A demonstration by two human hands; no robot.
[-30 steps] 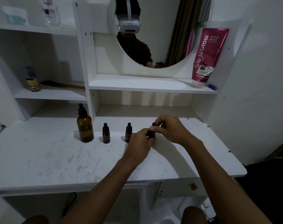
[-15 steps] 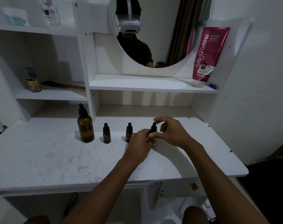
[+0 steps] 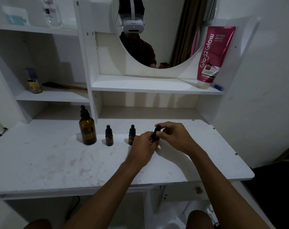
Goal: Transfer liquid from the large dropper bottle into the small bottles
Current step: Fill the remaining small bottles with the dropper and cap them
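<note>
Gripping the rightmost small bottle [image 3: 155, 135] between them, both hands work close together near the middle of the bench [image 3: 41, 162], toward its back edge. The left hand [image 3: 143, 147] is wrapped around the bottle's body and steadies it on or just above the surface; I cannot tell which. The right hand [image 3: 171, 135] is pinched on the black dropper cap at the top. Half a second ago the right fingers were spread open and lifted off the cap; now they have closed on it again, as they were a second ago. That reads as a regrip between turns, so my judgement is that the cap is being unscrewed and is not yet off; nothing shows a gap between cap and neck.

To the left along the same line stand two more small bottles, the middle one [image 3: 132, 135] just beside the left knuckles and the left one [image 3: 109, 136] apart from it, both capped and upright. Further left, near the shelf upright, the large dropper bottle [image 3: 87, 128] stands capped and untouched. No liquid has visibly moved yet; the transfer itself looks to be still ahead, with opening this receiving bottle as the step in hand.
</note>
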